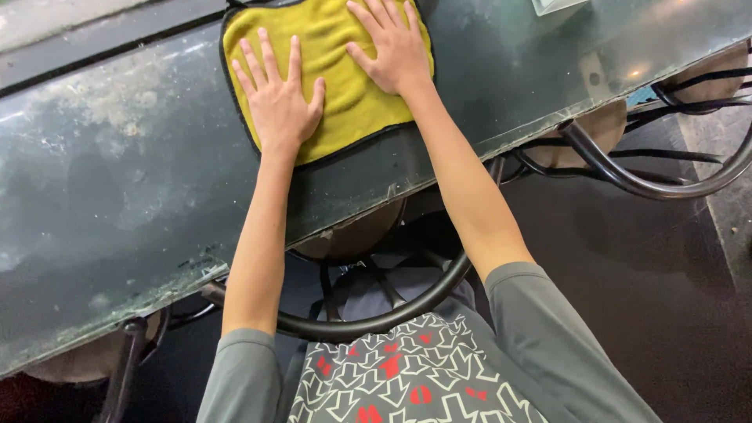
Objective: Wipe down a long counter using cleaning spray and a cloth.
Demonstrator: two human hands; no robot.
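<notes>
Both hands, left hand [278,98] and right hand [392,48], press flat with fingers spread on a yellow, black-edged cloth [345,94] at upper centre. Its top edge is cut off by the frame.

Yellow microfibre cloth [345,94] with black stitched edging, squarish, spread flat on the dark glass tabletop [117,196], near its front edge, turned slightly askew. Left hand [278,102] lies palm-down, fingers spread, on its left part; right hand [395,51] flat on its upper right. Top edge cut off by the frame.
</notes>
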